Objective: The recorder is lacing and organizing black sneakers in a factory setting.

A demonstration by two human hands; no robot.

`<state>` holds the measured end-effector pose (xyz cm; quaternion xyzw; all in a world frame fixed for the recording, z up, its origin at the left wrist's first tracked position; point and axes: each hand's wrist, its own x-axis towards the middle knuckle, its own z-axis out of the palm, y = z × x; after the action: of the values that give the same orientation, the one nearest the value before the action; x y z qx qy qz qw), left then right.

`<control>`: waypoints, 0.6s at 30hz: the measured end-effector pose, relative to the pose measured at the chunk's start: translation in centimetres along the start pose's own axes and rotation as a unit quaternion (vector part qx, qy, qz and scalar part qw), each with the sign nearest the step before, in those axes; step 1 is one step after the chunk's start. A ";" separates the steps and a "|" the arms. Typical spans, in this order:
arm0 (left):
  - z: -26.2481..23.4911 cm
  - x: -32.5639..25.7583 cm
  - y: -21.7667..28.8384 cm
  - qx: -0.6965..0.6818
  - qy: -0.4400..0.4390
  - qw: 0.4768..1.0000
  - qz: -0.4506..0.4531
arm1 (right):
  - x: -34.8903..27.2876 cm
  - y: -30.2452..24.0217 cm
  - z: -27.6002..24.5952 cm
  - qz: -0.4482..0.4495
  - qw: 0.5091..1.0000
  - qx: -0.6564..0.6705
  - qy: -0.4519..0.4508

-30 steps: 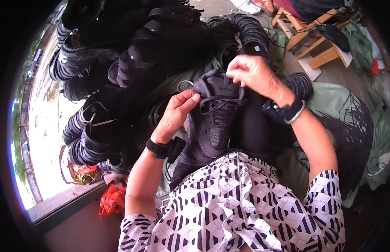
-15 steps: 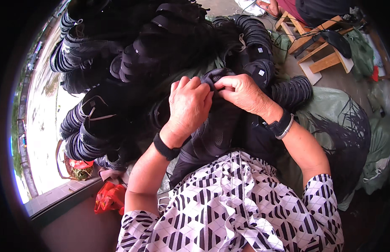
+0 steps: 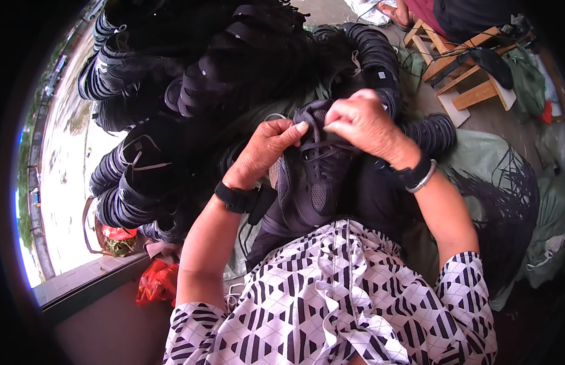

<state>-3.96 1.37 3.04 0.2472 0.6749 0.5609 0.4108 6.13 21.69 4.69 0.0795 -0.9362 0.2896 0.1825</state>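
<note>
A black shoe [image 3: 313,176] is propped on the lap, toe toward the body, so its laces face up. The left hand [image 3: 264,152] is pinched on a lace [image 3: 319,147]; the right hand [image 3: 361,125] is closed on the tongue end, steadying it.

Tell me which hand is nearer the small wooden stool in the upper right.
Right. The right hand works at the black shoe's laces on the side toward the wooden stool; the left hand pinches a lace on the shoe's far side.
</note>
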 end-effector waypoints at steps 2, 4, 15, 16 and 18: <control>-0.3 -0.7 0.3 0.000 -0.012 1.000 0.007 | -0.5 1.0 -1.7 0.057 0.998 -0.019 0.025; 0.1 -0.5 0.1 0.003 -0.011 1.000 0.011 | -2.2 3.3 -3.6 0.189 0.981 0.001 0.040; 1.6 -1.4 0.0 0.034 0.046 0.998 0.034 | -3.0 -3.9 -8.5 0.153 0.985 0.055 -0.052; 0.9 -1.6 0.0 0.005 0.048 0.999 0.018 | -2.0 -7.0 -8.7 0.113 0.972 0.203 -0.046; 0.1 -0.6 -0.5 -0.075 0.018 0.997 0.004 | -0.8 -12.2 -11.8 0.019 0.873 0.481 -0.074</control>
<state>-3.46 0.81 2.73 0.2085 0.6371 0.6160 0.4138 13.46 18.44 19.72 0.1612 -0.6933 0.7008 0.0466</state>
